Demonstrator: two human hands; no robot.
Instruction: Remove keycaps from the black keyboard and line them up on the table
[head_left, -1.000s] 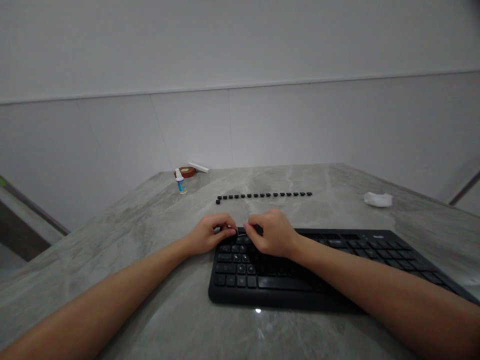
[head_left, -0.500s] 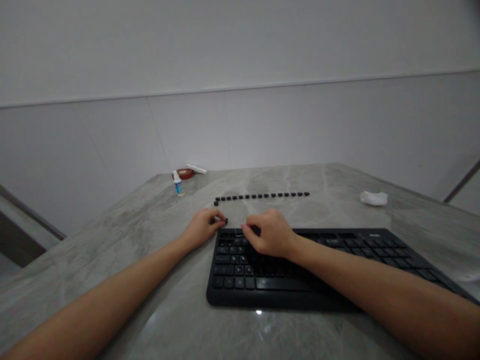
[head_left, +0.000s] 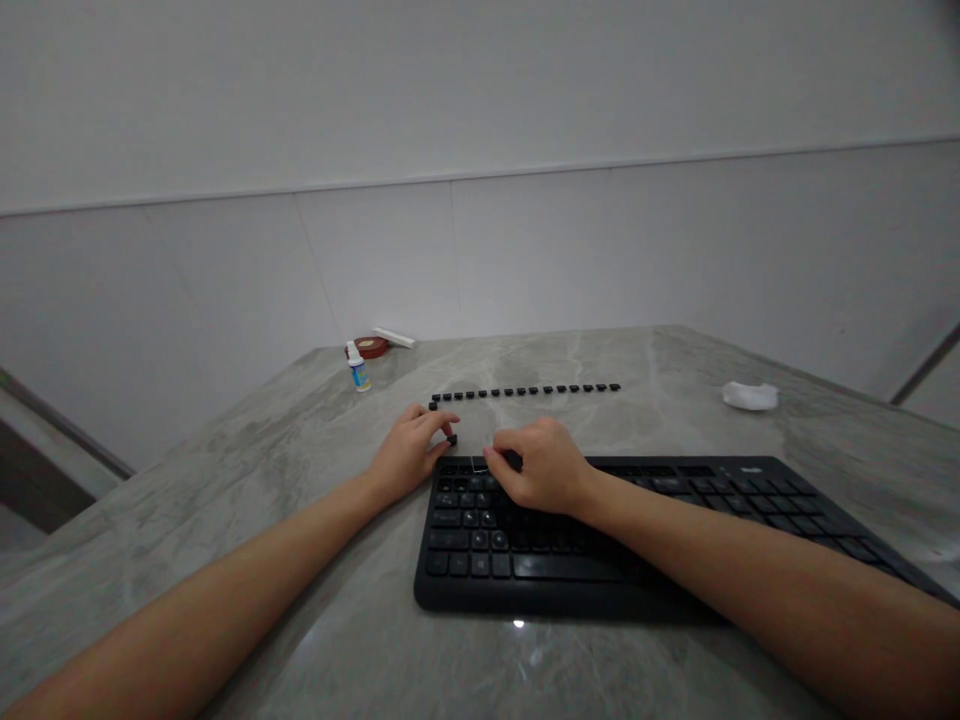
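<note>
A black keyboard [head_left: 570,600] lies on the table, with several keys off at its upper left, where bare sockets show. My left hand [head_left: 409,447] is beside its top left corner, a small black keycap [head_left: 451,440] between thumb and fingers while the index finger is raised. Over the top rows, my right hand [head_left: 541,465] is closed in a pinch on a thin wire keycap puller [head_left: 478,465]; its wire end reaches left over the top key row, and the rest is hidden in the fingers. Beyond the hands, loose keycaps [head_left: 520,391] stand in a long row, and one more keycap [head_left: 433,406] begins a second row.
A small white spray bottle [head_left: 358,370] with a blue label stands at the back left, before a reddish-brown round object [head_left: 371,347] and a white strip [head_left: 394,338]. A crumpled white tissue [head_left: 750,396] lies at the right. The wall [head_left: 525,260] rises behind the table [head_left: 337,620].
My left index finger has lifted off the keycap and stretched out, and the hand has opened slightly. My right hand and the wire puller have stayed in place.
</note>
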